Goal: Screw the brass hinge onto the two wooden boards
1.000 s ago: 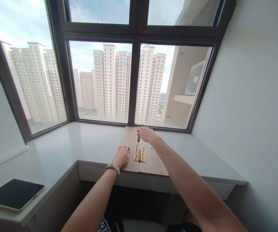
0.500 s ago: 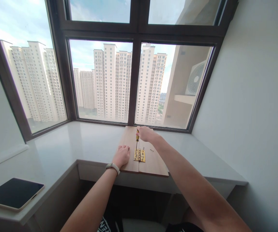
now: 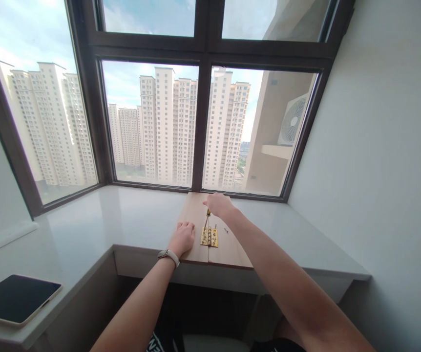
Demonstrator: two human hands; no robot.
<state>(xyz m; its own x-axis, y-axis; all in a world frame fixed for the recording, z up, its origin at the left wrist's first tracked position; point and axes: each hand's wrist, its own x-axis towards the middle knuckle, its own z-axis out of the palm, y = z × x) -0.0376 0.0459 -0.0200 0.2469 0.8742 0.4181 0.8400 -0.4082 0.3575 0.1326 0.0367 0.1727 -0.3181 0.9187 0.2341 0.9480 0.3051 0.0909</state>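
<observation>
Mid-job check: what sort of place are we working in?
Probably a room high up in an apartment building: a white built-in counter runs beneath dark-framed windows, tall tower blocks stand outside, and an air-conditioner unit sits on an outside ledge.

The hinge (image 3: pixel 213 238) lies across the seam of two boards (image 3: pixel 225 254) on the counter (image 3: pixel 148 215). Above it, your right hand (image 3: pixel 217 204) grips a screwdriver (image 3: pixel 208 213), shaft slanting down to the left leaf. Left of the hinge, your left hand (image 3: pixel 181 238) rests on the wood; just right lies a screw (image 3: pixel 226 230); far left, a tablet (image 3: pixel 18 298).
</observation>
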